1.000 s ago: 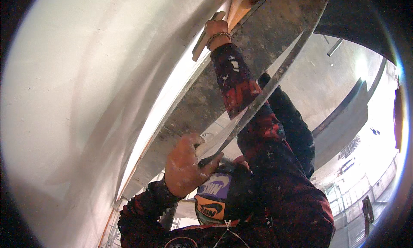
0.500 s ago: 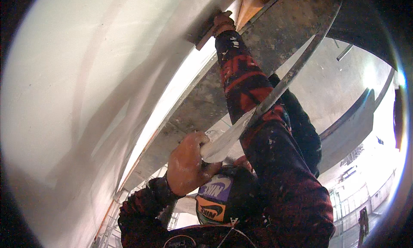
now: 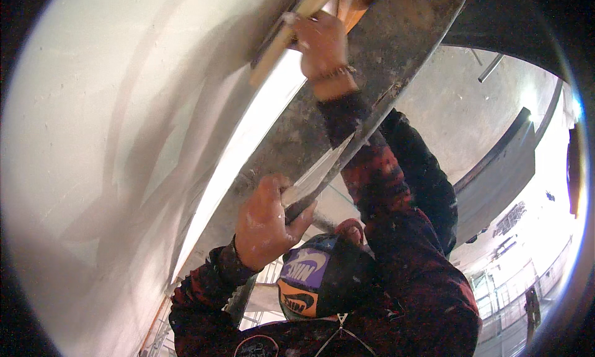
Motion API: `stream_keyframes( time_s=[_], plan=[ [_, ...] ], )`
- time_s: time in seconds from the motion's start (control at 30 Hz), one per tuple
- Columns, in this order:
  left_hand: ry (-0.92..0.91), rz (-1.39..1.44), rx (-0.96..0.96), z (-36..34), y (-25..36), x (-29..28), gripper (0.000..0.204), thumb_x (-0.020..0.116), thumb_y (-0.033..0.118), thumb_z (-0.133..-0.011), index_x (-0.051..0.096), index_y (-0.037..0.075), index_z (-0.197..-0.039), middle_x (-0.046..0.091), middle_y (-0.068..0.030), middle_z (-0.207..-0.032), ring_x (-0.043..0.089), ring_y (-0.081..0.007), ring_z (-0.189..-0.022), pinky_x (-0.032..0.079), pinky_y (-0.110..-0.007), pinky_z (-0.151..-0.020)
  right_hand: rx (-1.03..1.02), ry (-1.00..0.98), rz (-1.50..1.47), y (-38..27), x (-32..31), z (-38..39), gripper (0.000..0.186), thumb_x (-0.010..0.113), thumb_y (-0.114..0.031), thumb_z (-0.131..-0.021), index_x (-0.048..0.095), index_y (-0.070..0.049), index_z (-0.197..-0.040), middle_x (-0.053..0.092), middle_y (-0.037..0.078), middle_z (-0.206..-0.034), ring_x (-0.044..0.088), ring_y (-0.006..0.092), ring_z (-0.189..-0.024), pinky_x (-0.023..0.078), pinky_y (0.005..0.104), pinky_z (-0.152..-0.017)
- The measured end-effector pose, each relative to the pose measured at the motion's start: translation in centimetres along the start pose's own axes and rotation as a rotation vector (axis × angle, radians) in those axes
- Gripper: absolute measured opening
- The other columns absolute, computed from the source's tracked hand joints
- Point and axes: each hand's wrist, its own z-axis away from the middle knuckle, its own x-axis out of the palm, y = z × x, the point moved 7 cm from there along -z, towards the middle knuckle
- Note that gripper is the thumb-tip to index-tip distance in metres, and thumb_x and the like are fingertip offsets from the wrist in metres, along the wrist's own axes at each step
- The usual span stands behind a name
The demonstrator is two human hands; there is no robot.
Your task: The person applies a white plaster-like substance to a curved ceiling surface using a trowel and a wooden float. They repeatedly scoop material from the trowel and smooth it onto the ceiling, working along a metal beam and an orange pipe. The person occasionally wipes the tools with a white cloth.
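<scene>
Straightedge point(image 3: 372, 103): long metal bar running diagonally from lower centre to top right, flat against the white wall point(image 3: 124, 140) at left. Left hand point(image 3: 266, 230) clenched around its lower end, centre frame. Right hand point(image 3: 322, 47) fisted on the wooden handle point(image 3: 282, 47), top centre.

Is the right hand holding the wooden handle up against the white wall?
Yes, the right hand grips the wooden handle of a tool pressed to the white wall.

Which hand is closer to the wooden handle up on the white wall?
The right hand: it grips the wooden handle. The left hand is lower down, holding a long metal blade.
</scene>
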Motion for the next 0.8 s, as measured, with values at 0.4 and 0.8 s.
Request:
stream_keyframes(
  time_s=[0.4,0.8],
  plan=[
    [0.038,-0.036,0.11,0.5,1.0,-1.2,0.046,0.073,0.018,-0.07,0.045,-0.002,-0.1,0.054,-0.0201,-0.085,0.058,-0.0349,-0.073,0.048,-0.04,-0.063,0.365,0.172,0.471,9.1,1.4,2.6,0.014,0.056,-0.015,-0.078,0.062,-0.003,-0.079,0.063,0.01,-0.068,0.059,0.0199,-0.062,0.046,0.0341,-0.056],
    [-0.026,0.189,-0.018,1.9,-0.3,-0.9,0.048,0.075,0.014,-0.069,0.044,0.0,-0.102,0.056,-0.0174,-0.082,0.062,-0.0337,-0.071,0.049,-0.038,-0.059,0.206,-0.425,1.695,18.8,6.5,-4.7,0.024,0.061,-0.03,-0.079,0.065,-0.019,-0.1,0.065,0.002,-0.094,0.063,0.0165,-0.09,0.052,0.0313,-0.068]
  ],
)
